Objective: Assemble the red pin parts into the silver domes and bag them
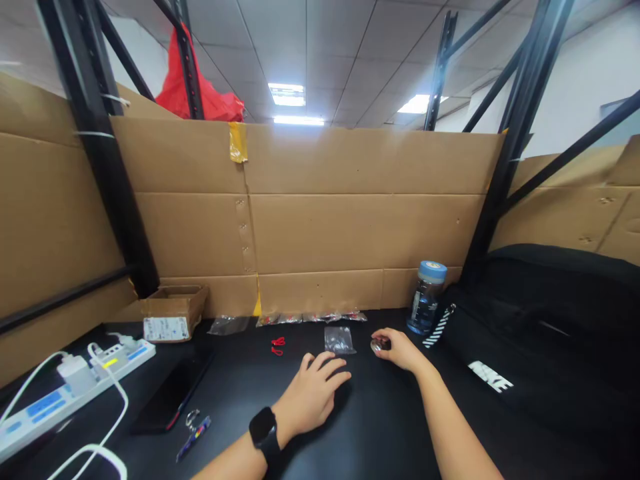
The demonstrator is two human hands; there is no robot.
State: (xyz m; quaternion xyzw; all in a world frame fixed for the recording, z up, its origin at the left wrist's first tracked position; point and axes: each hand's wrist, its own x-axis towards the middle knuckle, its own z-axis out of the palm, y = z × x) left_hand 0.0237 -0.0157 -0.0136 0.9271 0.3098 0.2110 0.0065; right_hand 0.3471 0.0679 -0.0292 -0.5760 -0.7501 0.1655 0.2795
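Observation:
My left hand (313,392), with a black watch (265,430) on its wrist, is held palm down over the black table with fingers spread and nothing in them. Just beyond its fingertips lies a small clear plastic bag (339,339). To the right, the fingers of my right hand (397,349) are closed round a small shiny round item (379,344), partly hidden by them. Two small red pieces (277,345) lie on the table left of the bag. Along the cardboard wall sits a row of several small clear packets (310,318).
A water bottle (426,298) and black bag (550,340) stand at right. At left are an open cardboard box (173,310), a power strip (75,393) with white cables, a phone (173,393), and a keychain (194,437). A flat plastic bag (229,325) lies near the box.

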